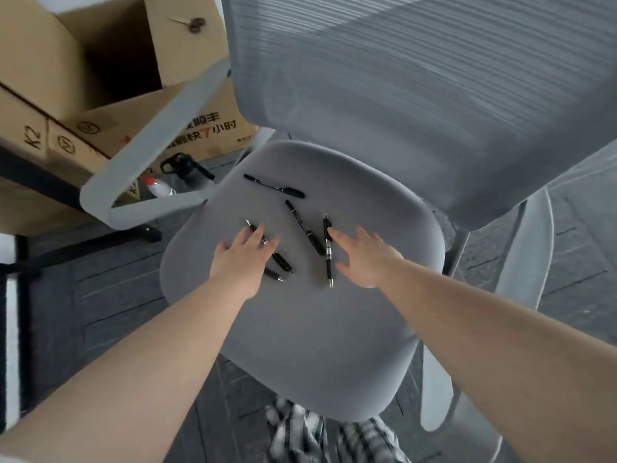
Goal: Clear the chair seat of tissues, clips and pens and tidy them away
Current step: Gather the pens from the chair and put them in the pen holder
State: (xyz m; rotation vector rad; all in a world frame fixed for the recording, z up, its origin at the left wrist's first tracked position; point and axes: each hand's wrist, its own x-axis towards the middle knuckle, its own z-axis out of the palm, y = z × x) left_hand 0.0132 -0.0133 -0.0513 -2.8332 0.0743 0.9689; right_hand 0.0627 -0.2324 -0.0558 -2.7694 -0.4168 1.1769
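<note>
Several black pens lie on the grey chair seat (300, 329). One pen (273, 186) rests near the seat's back. A second pen (304, 227) lies slanted in the middle, and a third pen (328, 250) lies almost straight beside it. My left hand (242, 259) is flat with fingers spread over two more pens (282, 262) at the left, covering parts of them. My right hand (362, 257) is open, its fingertips touching the third pen's upper end. No tissues or clips show on the seat.
The chair's mesh backrest (417, 95) rises behind the seat, with grey armrests left (150, 145) and right (521, 262). Open cardboard boxes (110, 71) stand at the left with scissors (192, 24) on a flap. A black bottle (187, 167) and a clear bottle (157, 188) sit on the floor.
</note>
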